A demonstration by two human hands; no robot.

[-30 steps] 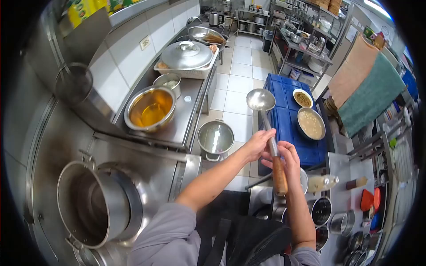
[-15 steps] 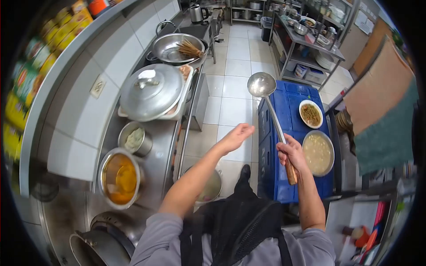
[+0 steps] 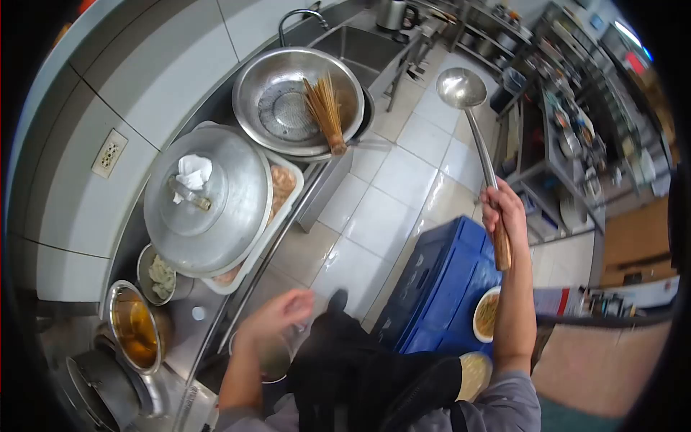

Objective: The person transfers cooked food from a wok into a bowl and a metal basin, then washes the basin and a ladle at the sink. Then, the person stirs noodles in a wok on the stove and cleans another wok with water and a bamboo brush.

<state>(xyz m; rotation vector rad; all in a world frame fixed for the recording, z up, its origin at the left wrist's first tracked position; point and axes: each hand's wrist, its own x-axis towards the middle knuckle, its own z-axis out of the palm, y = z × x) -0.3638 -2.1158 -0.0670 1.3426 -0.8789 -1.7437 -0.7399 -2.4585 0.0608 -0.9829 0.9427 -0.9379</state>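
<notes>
In my right hand (image 3: pixel 506 209) is a long metal ladle (image 3: pixel 461 88), gripped near its wooden handle end. The ladle's bowl points up and away from me over the tiled floor. My left hand (image 3: pixel 277 315) holds nothing; its slightly blurred fingers are stretched out near the counter's front edge. Beyond it, a big aluminium lid (image 3: pixel 234 227) rests over a white tray (image 3: pixel 294 175) of what looks like raw meat. Farther along, a wide metal basin (image 3: pixel 253 72) holds a bundled stick brush (image 3: pixel 325 111).
A blue chest (image 3: pixel 439 288) stands on my right, bearing a bowl of food (image 3: pixel 486 315) and a pot of pale soup (image 3: pixel 473 374), partly hidden. Left are a pot with pale food (image 3: pixel 160 279) and a bowl of orange liquid (image 3: pixel 137 324). Ahead is a sink (image 3: pixel 360 50).
My view has turned and shifted toward the counter and basin. The ladle stays in my right hand, now farther forward. My left hand has drawn back toward the counter edge.
</notes>
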